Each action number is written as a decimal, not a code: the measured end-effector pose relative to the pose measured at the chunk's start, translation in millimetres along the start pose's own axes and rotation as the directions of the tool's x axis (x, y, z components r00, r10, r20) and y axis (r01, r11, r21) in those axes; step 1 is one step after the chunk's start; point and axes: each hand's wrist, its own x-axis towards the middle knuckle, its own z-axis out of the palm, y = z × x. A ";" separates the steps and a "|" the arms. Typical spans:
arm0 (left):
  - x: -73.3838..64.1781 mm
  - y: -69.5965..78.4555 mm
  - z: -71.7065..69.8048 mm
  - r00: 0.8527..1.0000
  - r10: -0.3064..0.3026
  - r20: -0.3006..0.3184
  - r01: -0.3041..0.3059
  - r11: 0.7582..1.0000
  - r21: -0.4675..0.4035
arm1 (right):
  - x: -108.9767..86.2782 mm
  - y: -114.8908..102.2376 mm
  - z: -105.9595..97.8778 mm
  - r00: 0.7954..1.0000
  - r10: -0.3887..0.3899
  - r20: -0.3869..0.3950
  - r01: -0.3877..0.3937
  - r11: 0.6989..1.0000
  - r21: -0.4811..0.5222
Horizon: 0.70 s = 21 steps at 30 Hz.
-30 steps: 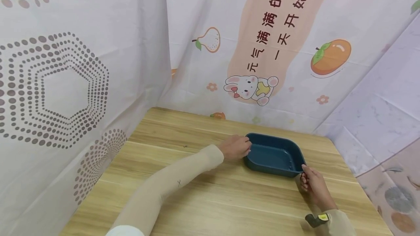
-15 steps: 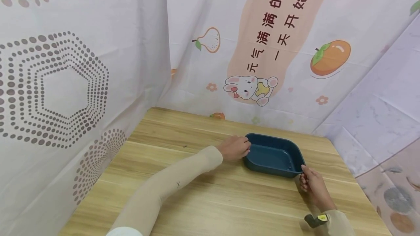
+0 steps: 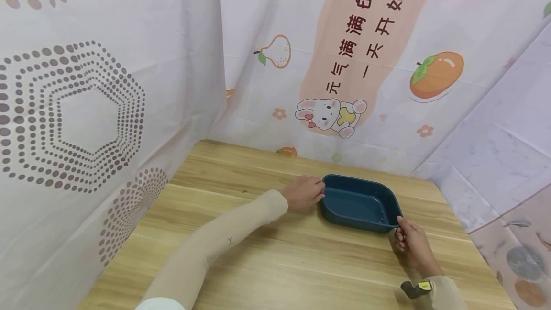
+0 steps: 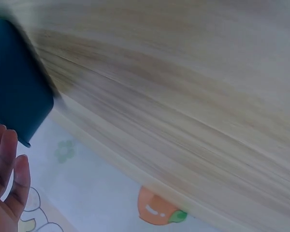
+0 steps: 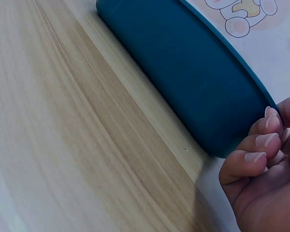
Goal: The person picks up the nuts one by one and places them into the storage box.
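Observation:
A dark teal, deep oblong tray (image 3: 355, 204) with rounded corners stands near the back of the wooden table. In the head view my left hand (image 3: 303, 193) is at its left end, fingertips close to the rim. The left wrist view shows that hand's fingers (image 4: 7, 150) fairly straight beside the tray's corner, thumb apart from them; whether they touch it I cannot tell. My right hand (image 3: 414, 243) pinches the rim at the near right corner, thumb on top and the other fingers curled below, as the right wrist view also shows.
The wooden table (image 3: 267, 257) runs up to a printed curtain (image 3: 258, 123) just behind the tray. A dotted white curtain (image 3: 189, 61) hangs on the left, a marbled one (image 3: 508, 123) on the right. A small black device (image 3: 415, 289) sits on the right wrist.
My left hand has shifted slightly left, away from the tray's end, and its grip has loosened. The tray and my right hand look nearly unchanged.

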 end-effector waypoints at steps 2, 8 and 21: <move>-2.6 -3.4 0.7 1.000 -0.011 0.009 0.011 1.000 0.013 | 0.2 -0.2 -0.3 1.000 -0.001 0.005 0.001 1.000 0.006; -15.6 -18.6 4.0 1.000 -0.017 -0.001 0.017 0.999 0.032 | 1.0 0.3 -1.9 1.000 -0.006 0.010 0.006 1.000 0.012; -67.5 -53.0 -2.4 0.990 -0.081 0.119 0.086 0.996 -0.038 | -0.2 3.0 -1.0 0.998 -0.046 0.042 0.044 0.998 0.045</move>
